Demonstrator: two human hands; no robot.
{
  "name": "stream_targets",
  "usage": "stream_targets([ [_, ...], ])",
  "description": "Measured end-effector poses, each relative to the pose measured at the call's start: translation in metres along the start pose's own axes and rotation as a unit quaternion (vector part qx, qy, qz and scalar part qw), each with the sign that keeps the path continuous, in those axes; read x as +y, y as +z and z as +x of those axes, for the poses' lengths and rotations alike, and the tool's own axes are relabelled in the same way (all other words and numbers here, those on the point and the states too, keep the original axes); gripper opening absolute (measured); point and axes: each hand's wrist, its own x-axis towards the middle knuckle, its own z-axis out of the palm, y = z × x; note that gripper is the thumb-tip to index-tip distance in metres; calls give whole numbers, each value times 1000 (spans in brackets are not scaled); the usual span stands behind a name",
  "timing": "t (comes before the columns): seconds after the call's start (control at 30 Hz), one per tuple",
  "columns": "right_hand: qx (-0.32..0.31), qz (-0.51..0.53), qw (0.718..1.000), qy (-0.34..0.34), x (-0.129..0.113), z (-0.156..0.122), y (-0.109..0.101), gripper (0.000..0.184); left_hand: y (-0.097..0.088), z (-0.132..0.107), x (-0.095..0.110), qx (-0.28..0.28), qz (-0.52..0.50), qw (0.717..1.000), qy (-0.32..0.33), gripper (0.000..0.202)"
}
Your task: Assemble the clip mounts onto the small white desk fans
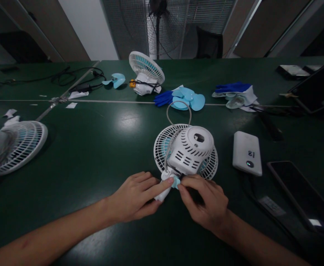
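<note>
A small white fan (191, 149) lies face down on the green table, its slotted motor housing up and its cage against the tabletop. At its near end are a white clip-like base (163, 194) and a light-blue knob (175, 182). My left hand (141, 197) is closed around the base, its index fingertip touching the knob. From the other side, my right hand (206, 201) pinches the knob between thumb and fingers. A grey cord (190, 111) loops up behind the housing. My fingers hide part of the joint between base and housing.
Another fan (147, 72) stands at the back, and one more (26, 144) lies at the left. Light-blue fan blades (189, 99) and blue-and-white gloves (235, 94) lie beyond my hands. A white power bank (247, 152) and a phone (303, 194) are at right.
</note>
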Motion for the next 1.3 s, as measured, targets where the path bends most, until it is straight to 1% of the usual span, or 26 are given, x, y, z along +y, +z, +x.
stream_targets([
  [0.03,-7,9,1000,-5,0,0,-1,9,0,0,0,2,-8,1000,-6,58],
  [0.07,-12,10,1000,-11,-1,0,-2,14,-1,0,0,5,-14,1000,-11,59],
  [0.13,-16,-7,1000,-19,-1,0,-2,21,-1,-1,0,8,-20,1000,-17,61],
  [0.17,-15,-15,1000,-20,-1,0,-2,19,-1,-1,0,9,-21,1000,-18,62],
  [0.27,-4,-16,1000,-12,0,-1,1,6,0,-2,1,16,-28,999,-19,65],
  [0.3,-2,-14,1000,-6,1,-1,2,5,0,-1,2,20,-29,999,-21,66],
  [0.4,-3,-5,1000,-9,5,-2,5,17,-5,9,8,33,-41,997,-54,65],
  [0.47,-6,12,999,-29,6,-3,6,19,-10,20,13,34,-69,992,-96,57],
  [0.53,-16,30,998,-53,6,-4,6,17,-16,33,17,28,-95,985,-142,41],
  [0.6,-28,35,996,-77,5,-4,5,15,-20,42,18,16,-92,981,-172,28],
  [0.63,-34,35,995,-87,4,-5,5,15,-21,45,17,6,-83,981,-176,26],
  [0.7,-39,39,994,-99,3,-6,4,13,-24,46,12,-6,-66,982,-175,30],
  [0.77,-44,47,993,-96,3,-7,4,13,-27,40,2,1,-52,983,-178,34],
  [0.83,-50,55,994,-86,3,-7,4,12,-33,29,-10,27,-33,980,-195,32],
  [0.9,-53,62,994,-79,4,-8,5,11,-42,15,-23,55,-5,973,-226,29],
  [0.97,-50,66,993,-81,4,-8,5,11,-54,-2,-36,84,24,959,-271,29],
  [1.0,-48,66,993,-82,4,-8,5,11,-60,-11,-43,104,39,949,-295,31],
  [1.07,-50,66,993,-82,3,-7,6,13,-74,-28,-57,145,55,920,-361,36],
  [1.13,-56,69,993,-79,3,-6,6,15,-89,-44,-75,158,73,882,-437,42],
  [1.2,-58,74,993,-77,4,-5,7,16,-104,-59,-96,186,104,854,-474,48],
  [1.3,-58,76,993,-76,5,-4,8,15,-126,-76,-135,243,138,814,-509,57],
])
